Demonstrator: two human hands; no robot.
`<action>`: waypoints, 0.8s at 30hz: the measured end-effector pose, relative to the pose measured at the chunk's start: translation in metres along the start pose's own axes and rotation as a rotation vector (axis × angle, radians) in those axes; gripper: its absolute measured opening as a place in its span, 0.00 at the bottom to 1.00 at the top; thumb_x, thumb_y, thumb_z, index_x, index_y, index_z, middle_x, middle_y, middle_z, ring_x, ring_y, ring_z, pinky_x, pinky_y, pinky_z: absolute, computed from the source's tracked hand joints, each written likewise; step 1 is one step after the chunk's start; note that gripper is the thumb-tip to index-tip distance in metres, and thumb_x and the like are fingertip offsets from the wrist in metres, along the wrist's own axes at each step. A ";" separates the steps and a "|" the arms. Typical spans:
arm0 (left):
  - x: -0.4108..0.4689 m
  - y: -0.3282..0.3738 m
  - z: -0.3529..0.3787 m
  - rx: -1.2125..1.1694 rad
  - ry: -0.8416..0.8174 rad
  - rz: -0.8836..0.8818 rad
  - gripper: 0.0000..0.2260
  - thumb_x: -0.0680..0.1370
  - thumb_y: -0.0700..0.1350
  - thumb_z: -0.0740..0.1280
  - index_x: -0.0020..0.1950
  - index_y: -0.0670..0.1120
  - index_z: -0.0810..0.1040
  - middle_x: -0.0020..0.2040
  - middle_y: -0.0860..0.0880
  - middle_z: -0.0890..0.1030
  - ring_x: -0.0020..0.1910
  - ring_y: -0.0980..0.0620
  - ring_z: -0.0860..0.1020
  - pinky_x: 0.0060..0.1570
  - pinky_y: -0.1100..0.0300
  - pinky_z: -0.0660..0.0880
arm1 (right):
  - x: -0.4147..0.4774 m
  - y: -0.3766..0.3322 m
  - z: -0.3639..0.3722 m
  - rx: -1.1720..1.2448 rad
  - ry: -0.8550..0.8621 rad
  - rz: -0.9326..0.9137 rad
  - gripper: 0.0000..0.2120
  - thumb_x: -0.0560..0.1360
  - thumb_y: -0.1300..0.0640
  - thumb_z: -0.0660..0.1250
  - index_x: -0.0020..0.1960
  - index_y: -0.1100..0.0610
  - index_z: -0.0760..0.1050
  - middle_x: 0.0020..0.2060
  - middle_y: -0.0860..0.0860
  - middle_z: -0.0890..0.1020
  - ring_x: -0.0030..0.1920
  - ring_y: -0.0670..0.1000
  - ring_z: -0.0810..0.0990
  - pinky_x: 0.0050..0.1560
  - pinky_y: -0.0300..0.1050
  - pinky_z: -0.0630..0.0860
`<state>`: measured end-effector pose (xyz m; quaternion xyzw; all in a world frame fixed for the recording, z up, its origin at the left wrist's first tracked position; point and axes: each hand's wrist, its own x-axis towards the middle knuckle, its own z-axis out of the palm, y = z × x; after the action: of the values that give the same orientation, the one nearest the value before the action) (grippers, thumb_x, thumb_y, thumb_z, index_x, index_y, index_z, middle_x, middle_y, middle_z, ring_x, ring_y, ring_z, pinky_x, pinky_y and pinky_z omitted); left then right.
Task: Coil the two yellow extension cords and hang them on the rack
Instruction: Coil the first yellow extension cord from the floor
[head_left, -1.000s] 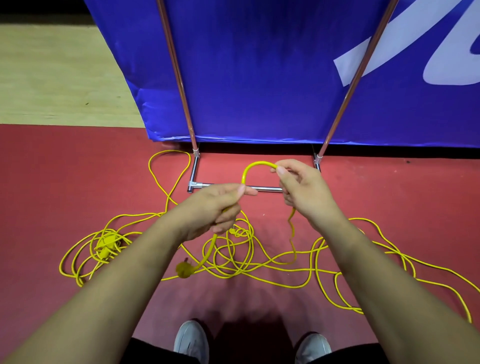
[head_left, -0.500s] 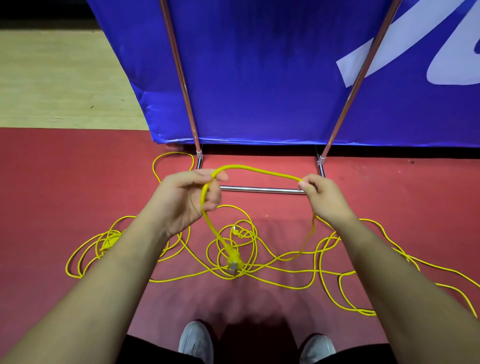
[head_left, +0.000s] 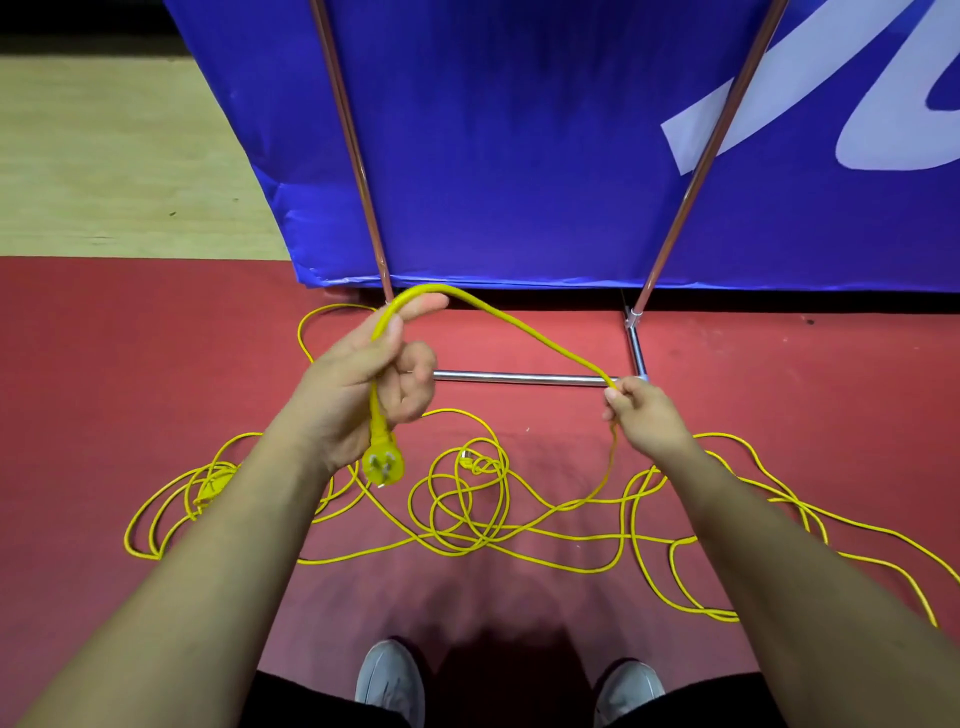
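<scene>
The hands are drawing apart: a second ago they were almost touching, and now a long span of cord (head_left: 519, 327) is stretching between them, so I judge the first loop is being measured out. The left hand (head_left: 363, 379) is pinching the cord with thumb and forefinger, its other fingers loosely curled. The right hand (head_left: 641, 415) is gripping it at the fingertips. The span is running left to right. The plug (head_left: 382, 465) is hanging below the left hand, near vertical, prongs pointing down. The rest is lying tangled beneath both hands.
</scene>
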<state>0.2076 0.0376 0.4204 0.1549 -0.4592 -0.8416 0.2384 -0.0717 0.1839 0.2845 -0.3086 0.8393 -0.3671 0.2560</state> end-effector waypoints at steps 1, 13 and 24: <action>-0.001 -0.002 0.001 0.062 0.005 -0.033 0.14 0.79 0.47 0.57 0.60 0.48 0.78 0.27 0.50 0.68 0.20 0.56 0.63 0.24 0.63 0.55 | 0.000 -0.002 0.002 0.058 0.007 0.005 0.10 0.81 0.59 0.59 0.47 0.65 0.74 0.32 0.51 0.76 0.34 0.49 0.79 0.35 0.42 0.68; 0.004 -0.006 -0.016 0.328 0.182 -0.097 0.13 0.83 0.44 0.54 0.46 0.38 0.74 0.27 0.50 0.66 0.20 0.54 0.64 0.22 0.65 0.59 | -0.019 -0.052 -0.004 -0.273 -0.301 -0.090 0.07 0.75 0.65 0.67 0.43 0.59 0.83 0.34 0.51 0.81 0.36 0.45 0.77 0.36 0.33 0.71; -0.005 -0.014 0.010 0.498 0.001 -0.288 0.17 0.80 0.48 0.58 0.50 0.35 0.78 0.35 0.39 0.82 0.27 0.46 0.79 0.28 0.61 0.74 | -0.062 -0.141 -0.004 0.473 -0.614 -0.246 0.10 0.79 0.59 0.65 0.41 0.60 0.78 0.22 0.46 0.61 0.25 0.46 0.54 0.28 0.42 0.51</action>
<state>0.2028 0.0541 0.4140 0.2730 -0.6250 -0.7279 0.0712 0.0146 0.1532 0.4084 -0.4347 0.5728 -0.4688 0.5129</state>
